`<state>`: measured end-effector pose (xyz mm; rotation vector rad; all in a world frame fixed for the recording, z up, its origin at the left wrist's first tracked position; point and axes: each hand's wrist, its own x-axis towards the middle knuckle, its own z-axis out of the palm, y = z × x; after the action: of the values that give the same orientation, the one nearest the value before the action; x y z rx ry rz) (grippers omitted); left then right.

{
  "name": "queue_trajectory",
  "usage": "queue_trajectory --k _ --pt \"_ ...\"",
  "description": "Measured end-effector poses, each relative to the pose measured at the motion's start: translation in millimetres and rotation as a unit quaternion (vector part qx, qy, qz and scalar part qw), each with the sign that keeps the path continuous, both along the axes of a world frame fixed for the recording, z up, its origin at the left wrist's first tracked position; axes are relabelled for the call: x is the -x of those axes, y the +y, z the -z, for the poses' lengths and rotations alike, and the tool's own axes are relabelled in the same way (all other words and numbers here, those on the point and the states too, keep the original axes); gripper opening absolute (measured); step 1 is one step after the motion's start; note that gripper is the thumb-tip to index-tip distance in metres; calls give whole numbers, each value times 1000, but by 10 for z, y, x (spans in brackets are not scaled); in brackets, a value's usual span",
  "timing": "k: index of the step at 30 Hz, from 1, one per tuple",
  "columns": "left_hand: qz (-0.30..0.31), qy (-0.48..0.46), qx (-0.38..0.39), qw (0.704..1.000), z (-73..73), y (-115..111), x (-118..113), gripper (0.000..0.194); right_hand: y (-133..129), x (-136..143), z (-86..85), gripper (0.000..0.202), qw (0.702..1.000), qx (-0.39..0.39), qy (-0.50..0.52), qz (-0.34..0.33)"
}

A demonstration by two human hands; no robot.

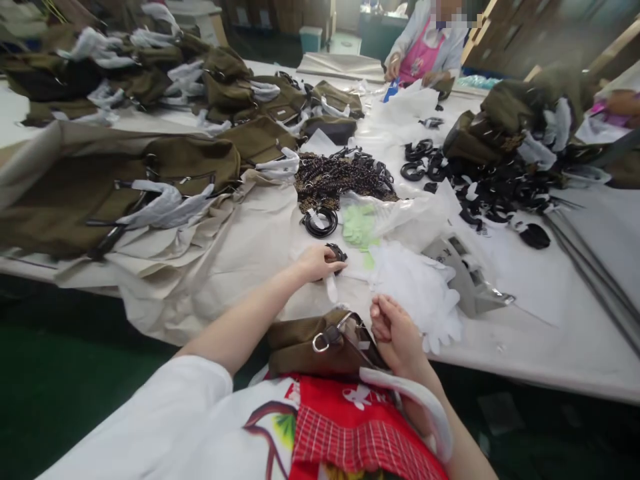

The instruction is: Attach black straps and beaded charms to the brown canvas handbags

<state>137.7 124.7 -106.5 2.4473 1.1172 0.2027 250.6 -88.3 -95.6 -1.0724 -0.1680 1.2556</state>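
Note:
My left hand is closed on a small coiled black strap at the table, and a white strip hangs below its fingers. Curled fingers hide whatever my right hand may be pinching. That hand is beside the open zipper of a brown-olive bag, which rests against my body at the table edge. The bag has a metal ring on a dark tab, and a white-wrapped handle loops over my right forearm. Another coiled black strap lies just beyond my left hand.
White cut pieces and green slips lie ahead. Behind them is a pile of dark chains. Olive bags cover the left side; black coils and more bags sit right. A co-worker in a pink apron works across.

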Motion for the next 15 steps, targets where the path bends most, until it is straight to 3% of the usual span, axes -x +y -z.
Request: queue_trajectory --k 5,9,12,15 --pt "-48 -40 -10 998 -21 29 383 36 5 24 11 20 1000 1 -12 -3" --pt "13 -31 31 999 42 -40 692 18 68 79 -2 22 999 12 -32 -16" --pt "33 -30 54 998 94 -119 753 16 142 143 -56 24 997 22 -62 -29" --pt "32 -38 94 994 96 -198 669 16 230 210 -116 25 991 20 -125 -53"
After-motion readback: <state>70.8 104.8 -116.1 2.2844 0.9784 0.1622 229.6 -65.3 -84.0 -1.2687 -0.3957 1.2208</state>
